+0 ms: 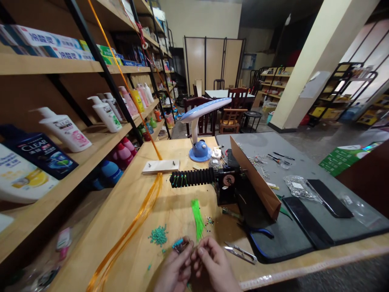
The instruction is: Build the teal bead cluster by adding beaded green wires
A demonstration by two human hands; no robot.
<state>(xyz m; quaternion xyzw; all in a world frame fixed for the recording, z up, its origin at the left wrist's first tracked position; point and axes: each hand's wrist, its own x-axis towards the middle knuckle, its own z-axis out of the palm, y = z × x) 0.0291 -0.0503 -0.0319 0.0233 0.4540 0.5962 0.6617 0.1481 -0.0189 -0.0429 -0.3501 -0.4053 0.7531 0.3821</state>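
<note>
Both of my hands meet low in the middle of the view, over the table's near side. My left hand (176, 267) is closed around a small dark bundle with blue bits (178, 243) at its fingertips. Beside it, my right hand (211, 261) is pinched, and whatever lies between its fingertips is too small to make out. Bright green strands (197, 219) lie just beyond the fingers. Left of them is a pile of teal beads (158, 235). A black ridged roller (193, 177) with green threads tied near its left end sticks out from a black device (227, 182).
Orange strands (133, 221) hang through a pale block (161, 166) and trail down the left. Metal snips (241, 252) and blue-handled pliers (261, 231) lie right of my hands. A blue lamp (199, 151), an upright brown board (255, 178) and a grey mat (304, 170) stand or lie beyond.
</note>
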